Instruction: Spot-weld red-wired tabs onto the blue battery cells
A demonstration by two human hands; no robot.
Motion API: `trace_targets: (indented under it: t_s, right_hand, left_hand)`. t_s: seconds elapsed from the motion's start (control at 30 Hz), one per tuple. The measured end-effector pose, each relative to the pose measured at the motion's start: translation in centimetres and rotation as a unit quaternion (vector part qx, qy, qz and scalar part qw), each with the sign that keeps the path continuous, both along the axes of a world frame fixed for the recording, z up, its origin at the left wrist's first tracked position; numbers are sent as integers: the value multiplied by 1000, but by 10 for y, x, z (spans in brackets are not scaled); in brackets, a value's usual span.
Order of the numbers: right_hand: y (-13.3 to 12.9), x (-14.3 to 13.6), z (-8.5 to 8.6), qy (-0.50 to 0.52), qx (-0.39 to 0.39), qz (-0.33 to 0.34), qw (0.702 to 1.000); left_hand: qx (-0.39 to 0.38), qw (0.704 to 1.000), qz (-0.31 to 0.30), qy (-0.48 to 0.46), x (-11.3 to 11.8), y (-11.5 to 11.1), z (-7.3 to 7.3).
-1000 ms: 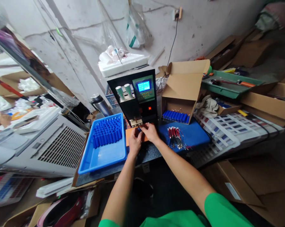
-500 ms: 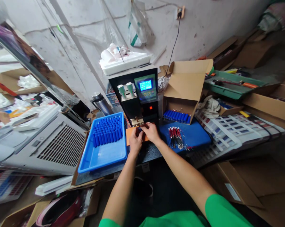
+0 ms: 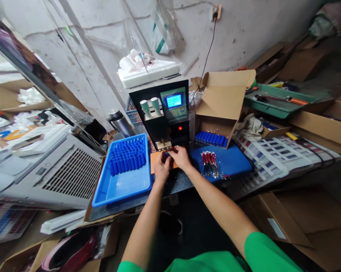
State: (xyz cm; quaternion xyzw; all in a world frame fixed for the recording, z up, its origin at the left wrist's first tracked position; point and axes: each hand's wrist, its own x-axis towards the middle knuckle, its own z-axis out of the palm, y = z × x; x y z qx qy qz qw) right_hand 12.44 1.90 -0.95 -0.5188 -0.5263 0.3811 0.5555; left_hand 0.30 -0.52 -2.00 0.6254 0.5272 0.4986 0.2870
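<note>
A black machine (image 3: 176,136) with a lit blue screen (image 3: 173,101) stands at the centre. Below its metal tips (image 3: 164,145), my left hand (image 3: 162,166) and my right hand (image 3: 181,158) meet over an orange board (image 3: 155,160). The fingers of both hands are pinched around something small that they mostly hide. Left of my hands, a blue tray (image 3: 125,185) bears rows of blue cylinders (image 3: 129,155). To the right, a bundle of red and black wires (image 3: 210,162) lies on a blue surface (image 3: 235,162).
An open cardboard box (image 3: 219,100) with blue cylinders stands behind the wires. A steel flask (image 3: 121,122) is behind the tray. White foam (image 3: 150,73) rests on the machine. A green tray (image 3: 280,104) sits at the right, and a grey slatted unit (image 3: 71,170) at the left.
The view has shifted very slightly. Both hands stay in nearly the same place at the machine, their fingers still pinched.
</note>
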Motion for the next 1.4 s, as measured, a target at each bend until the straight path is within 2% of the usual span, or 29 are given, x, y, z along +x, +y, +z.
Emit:
trace_targets:
  t_s: [0.77, 1.03, 1.13, 1.3, 1.4]
  right_hand:
    - [0, 0, 1, -6, -4, -4, 1000]
    - [1, 0, -4, 3, -10, -6, 1000]
    - [2, 3, -5, 17, -6, 6, 1000]
    - [2, 13, -3, 71, 2, 64, 995]
    - [0, 21, -3, 68, -2, 58, 996]
  left_hand:
    - [20, 1000, -7, -4, -1, 4, -7]
    - [17, 999, -12, -24, -1, 7, -11]
    - [24, 999, -18, -30, 0, 7, -10]
    - [26, 999, -12, -21, 2, 3, -4]
    - [20, 1000, -7, -6, 1, 2, -1]
